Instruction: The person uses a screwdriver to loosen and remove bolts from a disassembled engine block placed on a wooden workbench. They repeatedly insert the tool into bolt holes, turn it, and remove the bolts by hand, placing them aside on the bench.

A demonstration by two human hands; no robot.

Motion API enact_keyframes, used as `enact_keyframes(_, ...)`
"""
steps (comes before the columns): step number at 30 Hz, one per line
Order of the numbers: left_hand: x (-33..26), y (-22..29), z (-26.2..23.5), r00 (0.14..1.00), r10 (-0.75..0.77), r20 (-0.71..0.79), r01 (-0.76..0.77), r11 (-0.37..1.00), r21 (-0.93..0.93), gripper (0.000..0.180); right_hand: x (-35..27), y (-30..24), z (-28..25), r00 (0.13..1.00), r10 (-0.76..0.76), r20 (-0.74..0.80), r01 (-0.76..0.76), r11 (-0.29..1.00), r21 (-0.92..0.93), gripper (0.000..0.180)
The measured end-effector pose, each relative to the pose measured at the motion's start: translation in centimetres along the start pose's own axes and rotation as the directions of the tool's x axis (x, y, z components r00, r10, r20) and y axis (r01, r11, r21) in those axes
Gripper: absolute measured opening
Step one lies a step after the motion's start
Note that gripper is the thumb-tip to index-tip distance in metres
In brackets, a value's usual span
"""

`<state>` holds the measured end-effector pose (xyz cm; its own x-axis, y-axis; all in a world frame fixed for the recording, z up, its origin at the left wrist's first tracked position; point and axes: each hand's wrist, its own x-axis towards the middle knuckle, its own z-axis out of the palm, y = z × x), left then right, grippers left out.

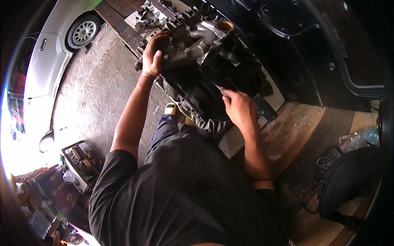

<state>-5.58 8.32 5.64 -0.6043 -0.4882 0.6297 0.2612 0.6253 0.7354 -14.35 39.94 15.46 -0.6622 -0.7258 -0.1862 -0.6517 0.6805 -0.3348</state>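
A dark, greasy engine [193, 78] lies on the bench before me, with a grey metal casting [204, 43] on top that ends in a round opening. My left hand [153, 57] rests on the engine's left edge, fingers laid over it and thumb standing apart. Over the engine's dark near side, my right hand [242, 107] is closed round a thin tool [217, 87]. Its slim, light tip points up and left, toward the engine. The fingers hide the rest of the tool, so its exact kind does not show.
A black vehicle panel [295, 53] rises on the right. Behind the engine are metal parts [154, 14] on a wooden bench [117, 16]. A silver car [57, 53] stands left. A toolbox [80, 164] is at lower left; a black rounded object [349, 184] lies at lower right.
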Motion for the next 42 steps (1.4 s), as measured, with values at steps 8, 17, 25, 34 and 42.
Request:
enact_keyframes(8,-0.2,0.1,0.3,1.0,0.005,-0.012,-0.005,1.0,-0.019,0.079,2.0,-2.0,3.1,0.983,-0.163,-0.088,0.156,0.984,-0.081,0.035)
enact_keyframes(17,-0.2,0.0,-0.2,1.0,0.009,0.013,-0.009,0.999,-0.049,0.077,3.4,-3.7,5.2,0.966,-0.243,0.093,0.26,0.882,-0.392,0.026)
enact_keyframes(25,-0.2,-0.5,0.0,1.0,0.008,0.004,-0.007,0.999,-0.053,0.077,2.3,-2.4,-1.2,0.969,-0.194,0.151,0.226,0.944,-0.239,0.034)
enact_keyframes(34,-0.9,-0.3,-0.5,0.999,-0.021,0.024,0.022,0.997,-0.08,0.076,2.8,-2.5,4.1,0.974,-0.199,0.111,0.221,0.942,-0.253,0.038)
enact_keyframes(42,0.1,0.0,-0.5,0.999,0.024,0.025,-0.023,0.998,-0.056,0.077,3.5,-0.3,-1.1,0.984,-0.168,-0.062,0.164,0.984,-0.063,0.026)
